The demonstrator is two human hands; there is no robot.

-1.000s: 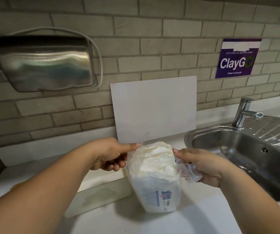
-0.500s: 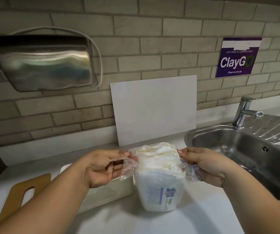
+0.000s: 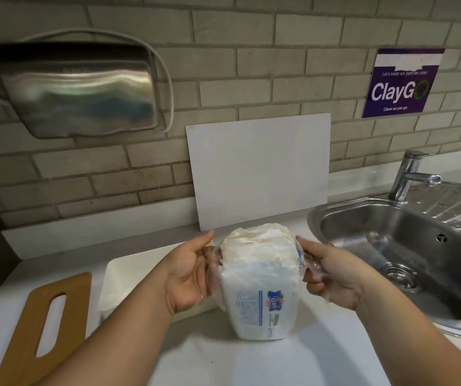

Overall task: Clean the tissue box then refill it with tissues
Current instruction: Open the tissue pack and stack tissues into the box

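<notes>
The tissue pack (image 3: 260,285) stands on the tabletop (image 3: 251,363) beside the open tissue box (image 3: 129,277). The left hand (image 3: 187,277) and right hand (image 3: 329,277) each grip the plastic wrap; a hard pull may tip the tissues out.

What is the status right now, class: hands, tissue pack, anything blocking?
Left hand and right hand pulling plastic wrap open. Tissue pack upright on counter, tissues exposed on top. Tissue box open beside it, nothing blocking.
</notes>
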